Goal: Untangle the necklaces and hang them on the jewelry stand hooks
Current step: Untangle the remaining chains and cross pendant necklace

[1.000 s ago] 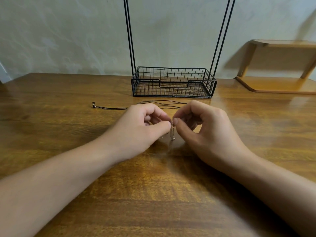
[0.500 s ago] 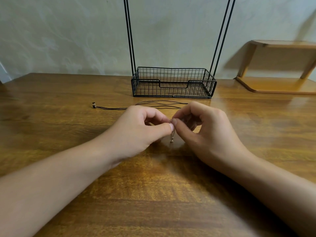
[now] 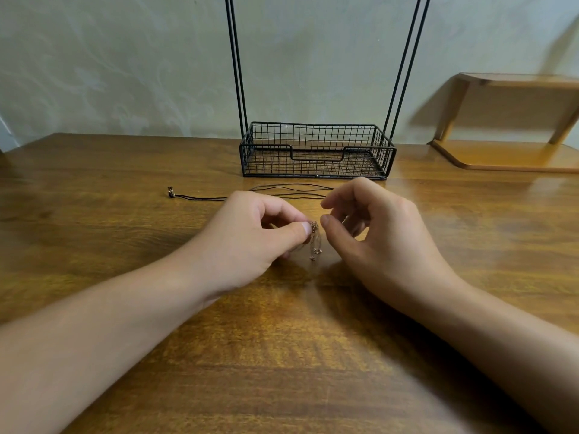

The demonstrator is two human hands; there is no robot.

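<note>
A thin gold chain necklace [image 3: 315,242] dangles just above the wooden table [image 3: 282,339], and my left hand [image 3: 250,239] pinches its top between thumb and forefinger. Just right of the chain, my right hand [image 3: 376,239] has its fingers loosely curled, with thumb and forefinger parted and not gripping it. A black cord necklace [image 3: 291,192] lies flat behind both hands, its beaded end [image 3: 170,192] out to the left. The jewelry stand [image 3: 316,151] is a black wire basket with tall upright rods. Its hooks are above the frame.
A wooden corner shelf [image 3: 507,155] sits at the back right against the wall. The table's left edge runs off near the far left corner.
My right hand has let go of the chain: its thumb and forefinger have opened and moved slightly right. My left hand keeps its pinch, and the chain hangs lower.
</note>
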